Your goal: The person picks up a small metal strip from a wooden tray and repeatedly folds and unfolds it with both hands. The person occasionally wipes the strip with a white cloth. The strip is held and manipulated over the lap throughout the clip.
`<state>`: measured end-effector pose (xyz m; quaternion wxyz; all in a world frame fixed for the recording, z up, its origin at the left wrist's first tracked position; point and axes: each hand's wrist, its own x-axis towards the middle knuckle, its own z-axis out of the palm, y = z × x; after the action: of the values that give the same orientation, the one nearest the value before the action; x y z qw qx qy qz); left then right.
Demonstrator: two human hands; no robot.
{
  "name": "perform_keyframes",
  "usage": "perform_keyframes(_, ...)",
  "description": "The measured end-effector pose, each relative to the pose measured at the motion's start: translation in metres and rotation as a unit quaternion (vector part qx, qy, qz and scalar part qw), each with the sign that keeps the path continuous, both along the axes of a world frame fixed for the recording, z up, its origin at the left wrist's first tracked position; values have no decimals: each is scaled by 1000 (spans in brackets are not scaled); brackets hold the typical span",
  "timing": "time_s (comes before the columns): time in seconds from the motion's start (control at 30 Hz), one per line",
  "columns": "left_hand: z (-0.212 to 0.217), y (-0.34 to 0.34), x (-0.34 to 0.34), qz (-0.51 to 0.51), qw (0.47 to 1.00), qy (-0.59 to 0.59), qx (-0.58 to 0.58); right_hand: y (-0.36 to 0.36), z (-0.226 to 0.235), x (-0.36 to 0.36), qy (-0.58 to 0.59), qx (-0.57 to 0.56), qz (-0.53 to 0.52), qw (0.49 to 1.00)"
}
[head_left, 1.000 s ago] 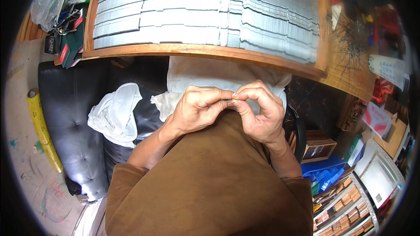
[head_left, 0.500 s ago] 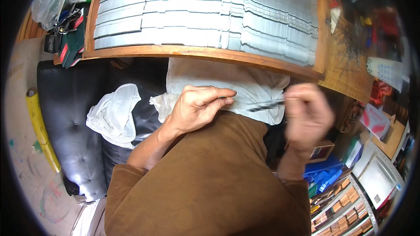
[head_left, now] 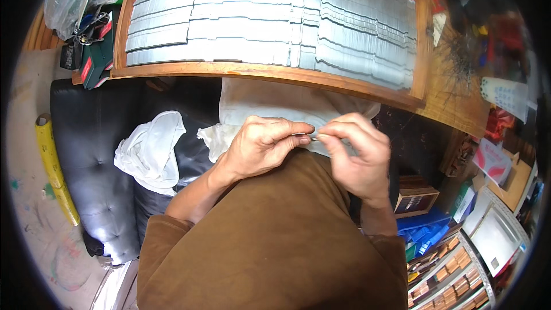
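In front of my lap, both hands meet fingertip to fingertip. My left hand [head_left: 265,142] is closed in a pinch, thumb against forefinger, on something too small to name. Opposite it, my right hand [head_left: 361,155] pinches too, its thumb and forefinger close to the left fingertips; what it holds is hidden by the fingers. A white cloth [head_left: 258,100] lies behind the hands, under the front edge of a wooden tray [head_left: 270,73]. Rows of thin grey metal-looking strips [head_left: 247,28] fill the tray.
A heap of thin dark slivers [head_left: 459,60] lies on the wooden tabletop [head_left: 453,100] at right, near a translucent cup [head_left: 505,93]. To the left are a crumpled white cloth [head_left: 152,152] on a black padded seat [head_left: 94,155] and a yellow roll [head_left: 56,166].
My right hand has come in leftward and meets the left. The thin dark slivers seen in it earlier no longer show clearly. My left hand has barely moved.
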<state>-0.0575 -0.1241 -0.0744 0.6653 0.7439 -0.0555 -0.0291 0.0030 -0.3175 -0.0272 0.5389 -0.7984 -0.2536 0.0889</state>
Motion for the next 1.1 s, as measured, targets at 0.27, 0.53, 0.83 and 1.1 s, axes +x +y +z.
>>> perform_keyframes(0.27,2,1,2,-5,998,-38,42,14,-17,-11,-9,45,5,999)
perform_keyframes(0.53,1,3,1,-30,999,-15,40,12,-21,-12,31,59,7,998)
perform_keyframes(0.83,12,9,36,-65,898,384,-205,13,-43,3,467,190,-82,860)
perform_keyframes(1.1,9,13,48,-66,915,342,-202,32,-55,6,441,275,-136,843)
